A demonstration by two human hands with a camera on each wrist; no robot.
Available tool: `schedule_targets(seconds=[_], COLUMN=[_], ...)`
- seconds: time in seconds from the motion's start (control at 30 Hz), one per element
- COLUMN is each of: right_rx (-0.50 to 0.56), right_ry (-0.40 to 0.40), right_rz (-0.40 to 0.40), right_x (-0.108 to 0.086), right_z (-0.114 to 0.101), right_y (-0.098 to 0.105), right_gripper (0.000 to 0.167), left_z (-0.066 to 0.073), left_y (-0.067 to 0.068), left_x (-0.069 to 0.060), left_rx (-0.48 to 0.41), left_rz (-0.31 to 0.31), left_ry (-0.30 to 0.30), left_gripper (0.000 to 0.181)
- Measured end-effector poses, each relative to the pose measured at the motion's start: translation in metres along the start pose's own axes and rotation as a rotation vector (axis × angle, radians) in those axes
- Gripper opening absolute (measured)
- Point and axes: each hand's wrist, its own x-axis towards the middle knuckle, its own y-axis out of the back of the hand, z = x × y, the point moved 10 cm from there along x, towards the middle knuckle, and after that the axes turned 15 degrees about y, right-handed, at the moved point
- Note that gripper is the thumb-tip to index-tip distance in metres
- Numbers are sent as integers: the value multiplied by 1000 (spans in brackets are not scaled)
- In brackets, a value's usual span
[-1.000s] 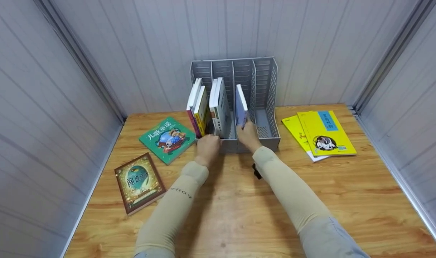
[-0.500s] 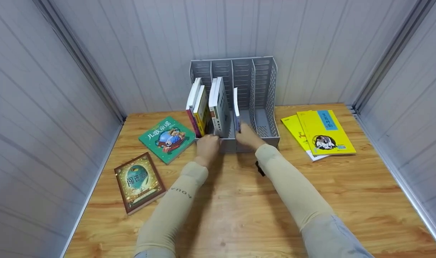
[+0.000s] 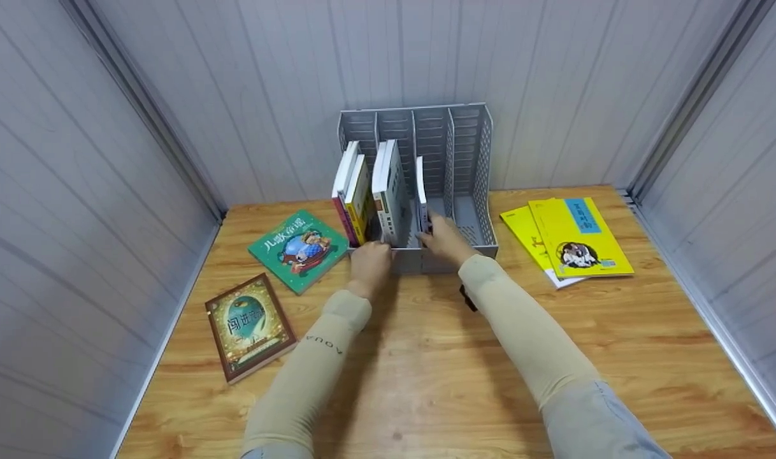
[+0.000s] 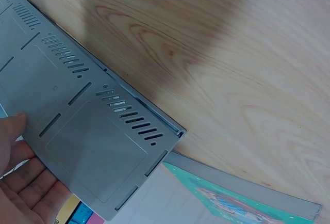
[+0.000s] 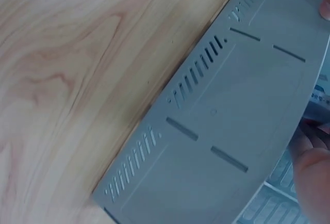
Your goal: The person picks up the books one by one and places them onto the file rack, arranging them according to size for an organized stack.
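Note:
A grey file rack (image 3: pixel 455 256) with several upright compartments stands against the back wall. My left hand (image 3: pixel 371 261) grips its front edge; in the left wrist view, that hand (image 4: pixel 28 188) has the thumb outside the front panel and the fingers curled over behind. In the third compartment from the left, a thin book (image 3: pixel 421 185) stands upright near the left divider. My right hand (image 3: pixel 448 241) holds this book by its lower front part. The right wrist view shows the hand (image 5: pixel 313 180) behind the front panel, partly cut off by the frame edge.
Books with pink and yellow spines (image 3: pixel 356 197) fill the first compartment; white-spined books (image 3: pixel 389 191) stand in the second. On the table (image 3: pixel 401 382) lie a green book (image 3: pixel 299 250) and a brown book (image 3: pixel 250 326) at left, yellow booklets (image 3: pixel 580 236) at right.
The thin book has swung from leaning, with its cover showing, to upright near the left divider. My right hand has shifted slightly with it and lower. My left hand stays on the rack.

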Motion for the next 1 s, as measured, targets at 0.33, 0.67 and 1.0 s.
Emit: schedule_targets(seconds=[0.33, 0.67, 1.0], right_rx=[-104, -250, -322], right_ry=[132, 218, 217], right_rz=[28, 26, 32], right_x=[-9, -33, -52], right_z=[-13, -16, -1], right_y=[21, 42, 54], right_gripper=[46, 46, 44], left_z=[0, 0, -5], left_y=[-1, 2, -3], left_x=[-1, -2, -2], left_rx=[-8, -43, -54], left_rz=[10, 15, -66], left_ry=[-3, -7, -52], left_gripper=[26, 26, 19])
